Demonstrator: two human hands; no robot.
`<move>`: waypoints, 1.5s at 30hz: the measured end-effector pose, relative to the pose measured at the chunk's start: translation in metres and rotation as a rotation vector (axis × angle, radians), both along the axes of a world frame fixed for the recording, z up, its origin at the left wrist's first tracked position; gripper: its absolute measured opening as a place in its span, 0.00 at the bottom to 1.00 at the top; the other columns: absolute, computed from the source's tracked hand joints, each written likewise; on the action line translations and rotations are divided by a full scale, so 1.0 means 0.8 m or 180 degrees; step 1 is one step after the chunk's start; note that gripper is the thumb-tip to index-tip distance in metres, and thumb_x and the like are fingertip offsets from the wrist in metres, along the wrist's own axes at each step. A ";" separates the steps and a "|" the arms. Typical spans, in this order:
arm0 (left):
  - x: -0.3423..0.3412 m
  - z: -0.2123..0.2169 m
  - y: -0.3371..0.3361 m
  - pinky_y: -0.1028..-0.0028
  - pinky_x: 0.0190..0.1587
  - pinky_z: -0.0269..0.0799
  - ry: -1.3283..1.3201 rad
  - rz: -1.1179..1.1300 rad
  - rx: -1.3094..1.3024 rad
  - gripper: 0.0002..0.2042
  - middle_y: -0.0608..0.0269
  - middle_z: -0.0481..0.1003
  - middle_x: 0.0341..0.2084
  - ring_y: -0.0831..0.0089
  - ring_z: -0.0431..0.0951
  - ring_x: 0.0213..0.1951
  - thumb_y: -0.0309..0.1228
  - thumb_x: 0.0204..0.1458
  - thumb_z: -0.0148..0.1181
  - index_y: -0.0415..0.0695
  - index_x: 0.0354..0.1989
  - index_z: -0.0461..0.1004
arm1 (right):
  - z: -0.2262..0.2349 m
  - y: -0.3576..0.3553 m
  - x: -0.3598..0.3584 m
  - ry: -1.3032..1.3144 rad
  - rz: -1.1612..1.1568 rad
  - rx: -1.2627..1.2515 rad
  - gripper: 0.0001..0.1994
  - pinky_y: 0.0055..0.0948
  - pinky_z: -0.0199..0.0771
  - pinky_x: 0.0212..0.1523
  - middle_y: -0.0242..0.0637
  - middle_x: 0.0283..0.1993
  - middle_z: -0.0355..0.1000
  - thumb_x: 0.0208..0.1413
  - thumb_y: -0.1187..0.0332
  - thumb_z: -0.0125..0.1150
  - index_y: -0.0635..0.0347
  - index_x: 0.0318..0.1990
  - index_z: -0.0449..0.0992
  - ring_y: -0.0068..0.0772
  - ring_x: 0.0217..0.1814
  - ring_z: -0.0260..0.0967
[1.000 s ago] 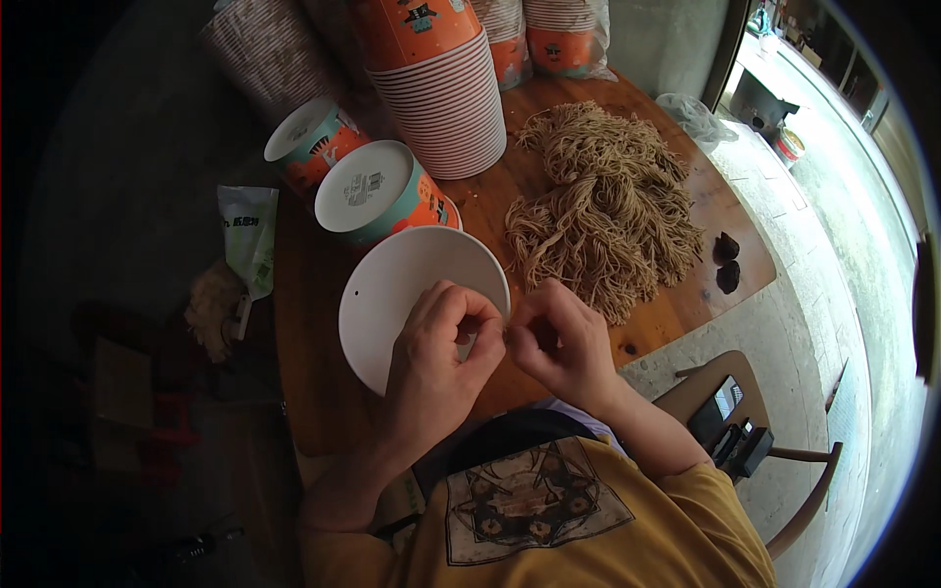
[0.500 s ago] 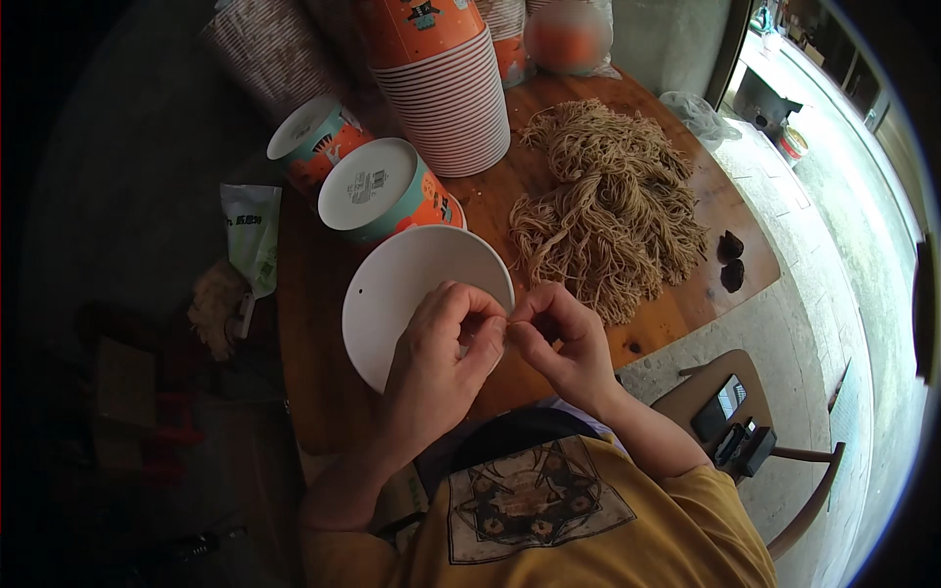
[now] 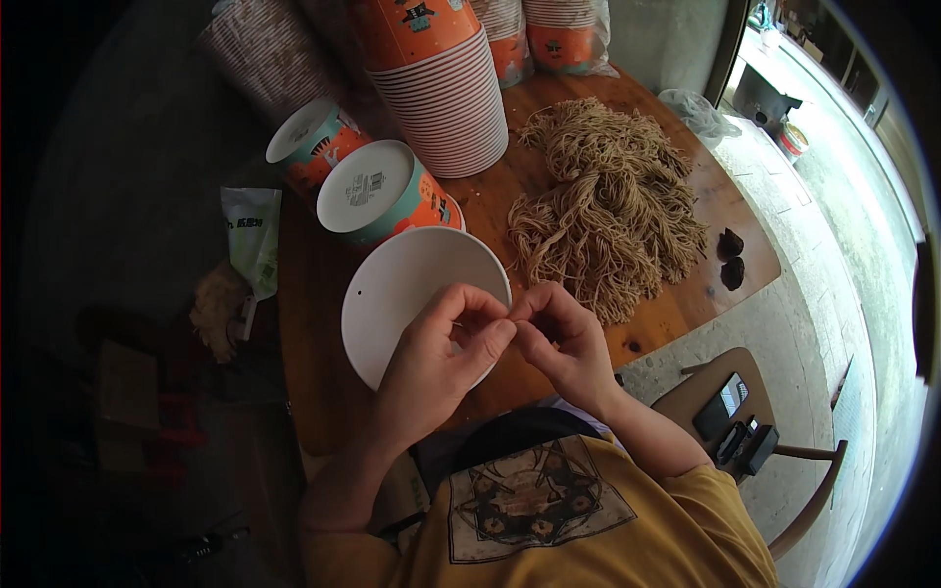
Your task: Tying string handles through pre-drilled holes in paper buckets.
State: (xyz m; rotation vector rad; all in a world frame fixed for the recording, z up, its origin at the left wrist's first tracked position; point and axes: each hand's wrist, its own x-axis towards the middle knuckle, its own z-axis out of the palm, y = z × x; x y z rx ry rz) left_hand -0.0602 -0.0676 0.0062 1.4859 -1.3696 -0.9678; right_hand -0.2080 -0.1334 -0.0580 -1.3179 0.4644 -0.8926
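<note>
**Hands over white bowl**

Left hand (image 3: 441, 358) and right hand (image 3: 559, 338) meet fingertip to fingertip above the near rim of the bowl (image 3: 392, 284) on the counter (image 3: 676, 314). Fingers pressed together, pinching something too small to tell. Noodles (image 3: 608, 206) heaped just right of bowl.

Single head-worn fisheye view, looking steeply down, close over the wooden table (image 3: 323, 323), edges bending outward
</note>
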 end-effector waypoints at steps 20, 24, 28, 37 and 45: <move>0.016 -0.001 -0.002 0.82 0.40 0.66 0.0481 0.0137 0.0259 0.09 0.70 0.72 0.29 0.85 0.69 0.34 0.34 0.60 0.52 0.40 0.39 0.71 | -0.001 -0.001 0.001 -0.0123 0.0009 0.0172 0.04 0.11 0.59 0.26 0.22 0.31 0.66 0.59 0.70 0.56 0.58 0.38 0.69 0.08 0.27 0.59; 0.016 -0.001 -0.005 0.80 0.39 0.67 0.0250 0.0001 0.0401 0.08 0.69 0.72 0.30 0.84 0.70 0.34 0.32 0.59 0.54 0.39 0.37 0.71 | -0.002 -0.001 -0.001 -0.0060 0.0044 0.0067 0.04 0.12 0.61 0.31 0.22 0.32 0.66 0.59 0.71 0.56 0.59 0.39 0.68 0.10 0.31 0.60; 0.009 0.001 0.000 0.79 0.36 0.68 0.0024 0.0003 0.0430 0.05 0.68 0.72 0.29 0.83 0.70 0.32 0.28 0.57 0.55 0.39 0.37 0.71 | -0.001 -0.001 -0.003 0.0080 0.0040 -0.0035 0.04 0.13 0.61 0.34 0.23 0.33 0.66 0.58 0.73 0.56 0.59 0.38 0.68 0.10 0.34 0.61; 0.005 0.003 -0.003 0.80 0.42 0.65 -0.0073 0.0035 0.0185 0.03 0.70 0.70 0.31 0.84 0.68 0.36 0.25 0.55 0.55 0.41 0.36 0.68 | 0.007 -0.003 -0.008 0.0352 -0.0276 -0.0550 0.05 0.14 0.61 0.30 0.23 0.30 0.66 0.55 0.75 0.56 0.60 0.38 0.68 0.09 0.30 0.60; 0.002 -0.004 -0.005 0.79 0.36 0.69 0.0463 -0.0045 0.0055 0.02 0.69 0.69 0.30 0.84 0.69 0.32 0.24 0.57 0.52 0.40 0.36 0.67 | 0.004 -0.005 -0.007 0.0579 -0.0361 -0.1052 0.05 0.14 0.60 0.24 0.23 0.28 0.67 0.55 0.72 0.58 0.60 0.37 0.69 0.11 0.24 0.60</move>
